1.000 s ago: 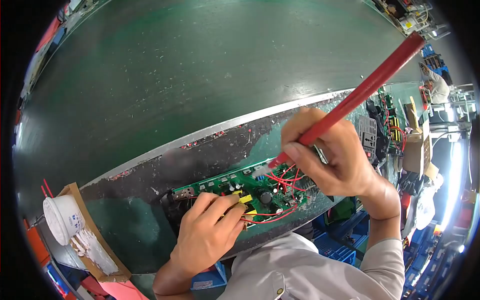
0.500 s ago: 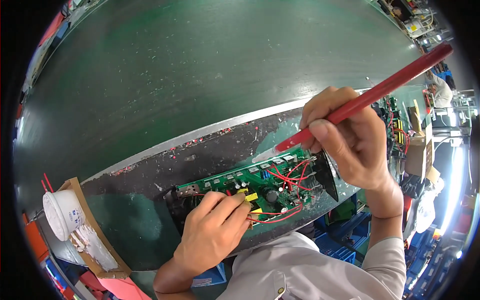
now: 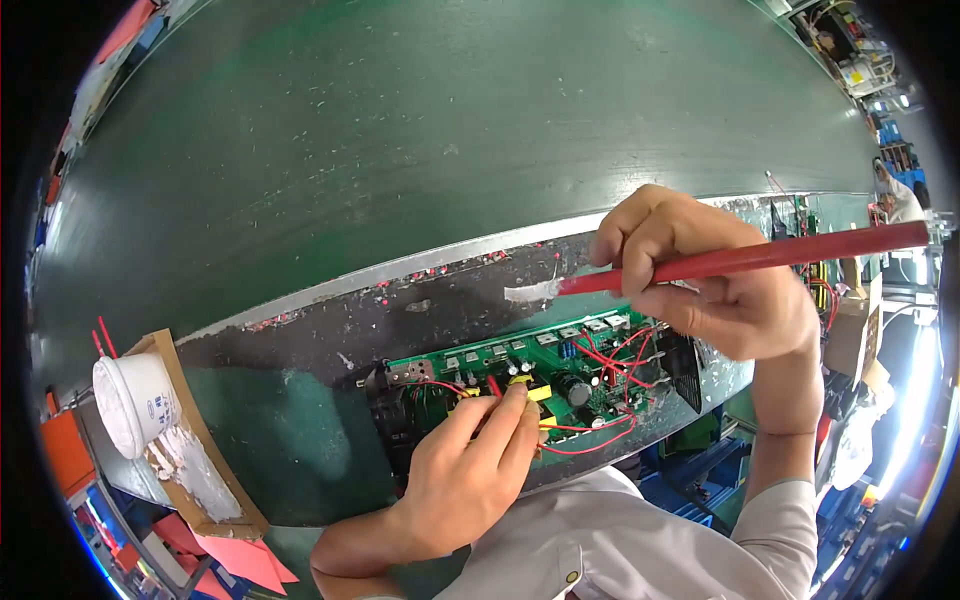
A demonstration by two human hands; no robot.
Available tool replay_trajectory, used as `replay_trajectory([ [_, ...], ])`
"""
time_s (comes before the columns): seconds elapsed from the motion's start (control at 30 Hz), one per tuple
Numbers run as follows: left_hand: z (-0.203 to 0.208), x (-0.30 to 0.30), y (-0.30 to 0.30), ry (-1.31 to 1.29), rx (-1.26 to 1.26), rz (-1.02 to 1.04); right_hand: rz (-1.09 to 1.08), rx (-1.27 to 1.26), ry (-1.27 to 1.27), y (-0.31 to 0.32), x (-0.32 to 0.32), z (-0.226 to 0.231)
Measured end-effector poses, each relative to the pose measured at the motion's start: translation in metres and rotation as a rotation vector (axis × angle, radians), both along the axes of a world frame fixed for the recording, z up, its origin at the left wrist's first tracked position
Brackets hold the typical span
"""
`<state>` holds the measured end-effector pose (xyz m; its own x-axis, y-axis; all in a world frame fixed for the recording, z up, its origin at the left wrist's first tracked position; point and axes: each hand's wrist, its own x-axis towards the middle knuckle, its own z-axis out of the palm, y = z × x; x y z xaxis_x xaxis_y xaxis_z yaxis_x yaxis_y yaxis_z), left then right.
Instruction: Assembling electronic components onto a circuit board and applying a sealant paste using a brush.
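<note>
My right hand (image 3: 720, 275) grips a long red-handled applicator (image 3: 830, 247), held nearly level above the bench. Its flat, white-coated tip points left; whether bristles or a blade lie under the white stuff cannot be told. Below it is a green circuit board (image 3: 555, 365) with capacitors, yellow transformers, red wires and a row of flat metal-tabbed parts along its far edge. Black pieces border both ends of the board. My left hand (image 3: 470, 480) reaches over the near side of the board, its fingertips closed at a yellow transformer (image 3: 540, 393). The fingers partly hide what they hold.
At left, a white tub (image 3: 135, 403) smeared with white paste lies tilted in a cardboard tray (image 3: 215, 490). A green work surface (image 3: 420, 130) spreads beyond a metal strip (image 3: 470, 246). More circuit boards and a cardboard box (image 3: 853, 325) stand at right. Blue bins (image 3: 685, 490) sit below the bench.
The applicator has swung from a steep slant to nearly level, and its tip has moved away from the board's far edge. Board and left hand appear farther right as the view shifts.
</note>
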<state>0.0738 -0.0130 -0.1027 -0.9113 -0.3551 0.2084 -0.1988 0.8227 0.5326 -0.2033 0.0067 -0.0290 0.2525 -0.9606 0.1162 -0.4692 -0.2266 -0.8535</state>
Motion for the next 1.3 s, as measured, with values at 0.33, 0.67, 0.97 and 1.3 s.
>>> replay_trajectory([
  [0.33, -0.002, 0.000, 0.005, 0.028, -0.068, 0.036, -0.176, 0.161, -0.029, -0.010, 0.029, -0.004],
  [0.67, -0.003, 0.000, 0.005, 0.028, -0.053, 0.038, -0.035, 0.174, 0.017, -0.008, 0.035, 0.001],
  [0.97, -0.002, 0.003, 0.008, 0.019, -0.116, 0.016, -0.052, 0.042, 0.017, -0.013, 0.049, -0.008],
  [1.3, -0.011, 0.006, 0.012, 0.059, -0.220, 0.032, -0.035, 0.059, -0.041, -0.023, 0.069, -0.011],
])
